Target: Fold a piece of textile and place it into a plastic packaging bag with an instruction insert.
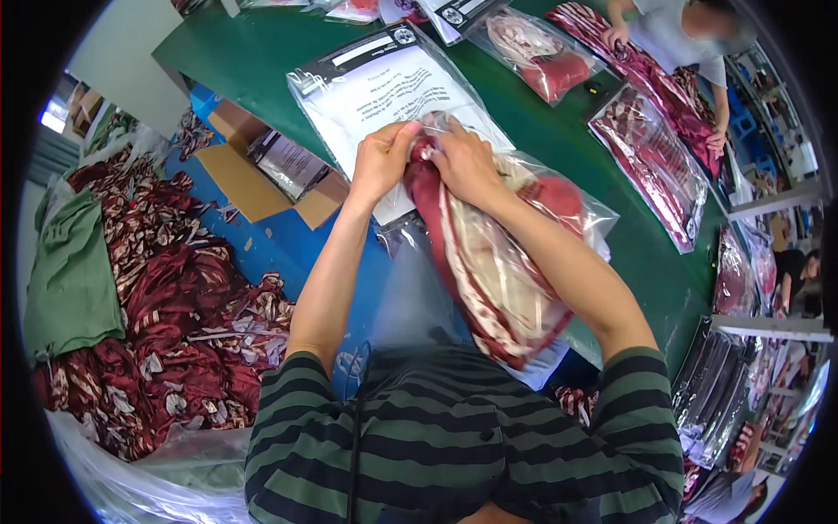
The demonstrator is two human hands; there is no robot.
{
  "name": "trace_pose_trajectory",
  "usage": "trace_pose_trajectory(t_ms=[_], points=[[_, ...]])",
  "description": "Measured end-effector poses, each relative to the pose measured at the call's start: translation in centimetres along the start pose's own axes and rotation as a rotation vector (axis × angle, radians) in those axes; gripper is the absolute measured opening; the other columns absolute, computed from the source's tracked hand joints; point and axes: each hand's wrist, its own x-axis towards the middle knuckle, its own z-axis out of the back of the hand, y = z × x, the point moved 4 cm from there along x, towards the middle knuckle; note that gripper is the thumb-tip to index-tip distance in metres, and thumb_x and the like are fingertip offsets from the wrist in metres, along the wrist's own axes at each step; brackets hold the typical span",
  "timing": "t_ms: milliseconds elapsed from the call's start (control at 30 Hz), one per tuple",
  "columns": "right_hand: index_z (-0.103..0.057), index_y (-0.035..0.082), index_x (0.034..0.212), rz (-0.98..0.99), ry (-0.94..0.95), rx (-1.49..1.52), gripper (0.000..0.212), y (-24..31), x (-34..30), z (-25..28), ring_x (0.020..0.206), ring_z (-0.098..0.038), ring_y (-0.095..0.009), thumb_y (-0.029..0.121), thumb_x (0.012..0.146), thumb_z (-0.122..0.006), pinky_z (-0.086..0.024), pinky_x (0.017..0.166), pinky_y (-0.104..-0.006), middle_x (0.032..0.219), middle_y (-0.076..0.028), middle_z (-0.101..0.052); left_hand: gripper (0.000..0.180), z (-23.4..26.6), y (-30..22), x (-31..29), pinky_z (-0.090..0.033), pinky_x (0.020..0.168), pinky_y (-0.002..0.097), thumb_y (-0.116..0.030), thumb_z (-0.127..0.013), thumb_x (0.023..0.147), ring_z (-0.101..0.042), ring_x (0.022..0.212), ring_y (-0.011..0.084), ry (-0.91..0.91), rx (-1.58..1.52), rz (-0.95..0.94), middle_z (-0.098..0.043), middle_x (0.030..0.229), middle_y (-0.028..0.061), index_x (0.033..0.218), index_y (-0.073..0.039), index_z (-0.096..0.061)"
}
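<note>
Between my hands is a clear plastic bag (515, 293) with red-and-cream patterned cloth in it, hanging off the near table edge toward me. My left hand (379, 166) is closed, thumb and fingers pinching the gathered upper end of the bag. Right beside it, my right hand (470, 164) is closed round the same gathered end. Under both hands lies a flat clear packet (388, 92) with a white printed sheet and a dark header. Another clear-wrapped bundle with red cloth (554, 199) sits beneath my right forearm.
Wrapped garments (650, 166) lie across the green table (262, 44). Beyond them a co-worker (690, 39) handles red cloth. An open cardboard box (236, 196) with packets stands left on the blue floor, near a large heap of red patterned cloth (183, 306) and a green cloth (74, 279).
</note>
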Motion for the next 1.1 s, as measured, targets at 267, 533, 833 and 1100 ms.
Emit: trace_pose_trajectory(t_ms=[267,533,833,1100], points=[[-0.061,0.006,0.132,-0.157,-0.149,-0.088,0.043,2.2,4.4,-4.0,0.106,-0.057,-0.045,0.023,0.092,-0.058,-0.044,0.092,-0.0549,0.152,-0.029,-0.040,0.049,0.4,-1.4,-1.2,-0.048,0.103,0.0343,-0.021,-0.068,0.091,-0.060,0.123,0.0330,-0.065,0.452,-0.522,-0.059,0.139,0.0172,0.134,0.001,-0.059],[-0.061,0.008,0.134,-0.145,-0.341,0.005,0.047,1.6,4.8,-3.0,0.107,-0.058,-0.044,0.028,0.091,-0.063,-0.045,0.093,-0.0547,0.154,-0.027,-0.040,0.058,0.8,-0.2,-5.4,-0.030,0.111,0.0711,-0.015,-0.063,0.085,-0.038,0.143,0.0434,-0.246,0.790,-0.443,-0.057,0.141,0.0142,0.141,-0.006,-0.053],[-0.062,0.009,0.130,-0.113,-0.288,-0.061,0.040,4.2,4.3,-2.3,0.106,-0.058,-0.046,0.029,0.095,-0.059,-0.045,0.093,-0.0546,0.148,-0.027,-0.046,0.047,1.3,-5.5,-1.5,-0.031,0.110,0.0704,-0.009,-0.063,0.086,-0.043,0.140,0.0402,-0.376,1.057,-0.654,-0.061,0.133,0.0111,0.132,-0.006,-0.058],[-0.056,0.004,0.141,-0.133,-0.401,0.176,0.048,3.8,5.3,-4.4,0.109,-0.059,-0.042,0.022,0.096,-0.059,-0.044,0.097,-0.0486,0.145,-0.027,-0.048,0.027,-4.5,-7.3,1.2,-0.037,0.111,0.0583,-0.007,-0.062,0.090,-0.054,0.131,0.0351,0.068,1.069,-0.835,-0.068,0.122,0.0107,0.117,-0.002,-0.066]])
